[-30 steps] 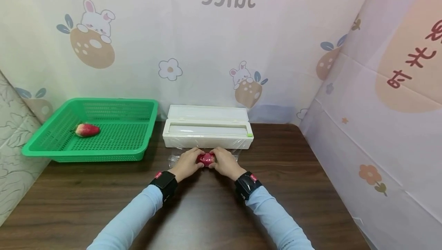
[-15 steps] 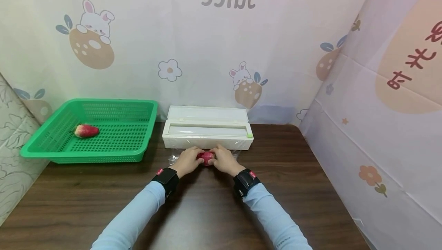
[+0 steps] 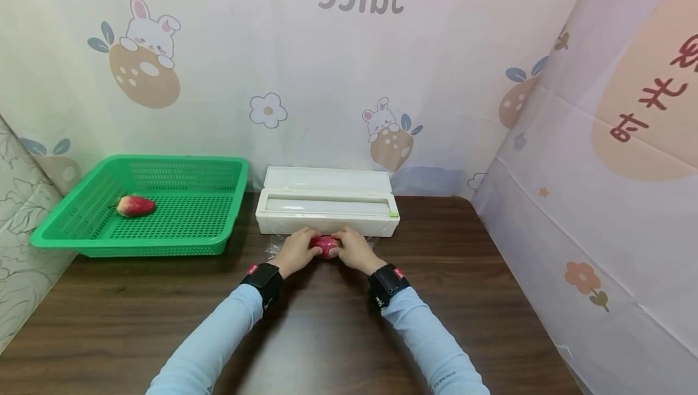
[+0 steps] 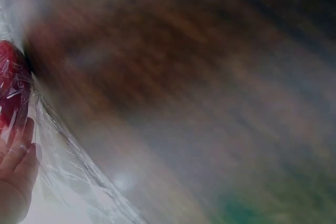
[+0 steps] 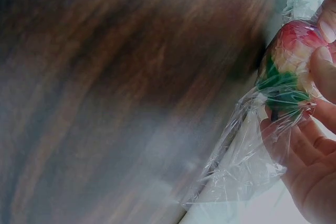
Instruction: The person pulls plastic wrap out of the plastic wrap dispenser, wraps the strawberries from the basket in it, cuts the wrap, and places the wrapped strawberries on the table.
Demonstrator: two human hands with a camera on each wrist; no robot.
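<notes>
A red strawberry [image 3: 325,247] with a pale top and green leaves is wrapped in clear plastic film [image 5: 247,166], low over the table in front of a white film box. My left hand [image 3: 297,251] holds its left end, and my right hand [image 3: 357,251] holds the leafy end, fingers and thumb curled about it. In the left wrist view the film-covered strawberry [image 4: 13,85] shows at the edge, beside the fingers [image 4: 18,148]. The right wrist view has thumb and fingers [image 5: 325,74] against the fruit, with loose film hanging off the leafy end.
The white film box [image 3: 327,225] stands with its lid [image 3: 327,179] up against the back curtain, a roll inside. To the left, a green basket [image 3: 234,225] holds another strawberry [image 3: 135,205]. Dark wooden tabletop [image 3: 305,346] extends toward the person.
Both hands have shifted slightly away from the person, toward the box, with the strawberry turning between them. Basket and box stay where they were.
</notes>
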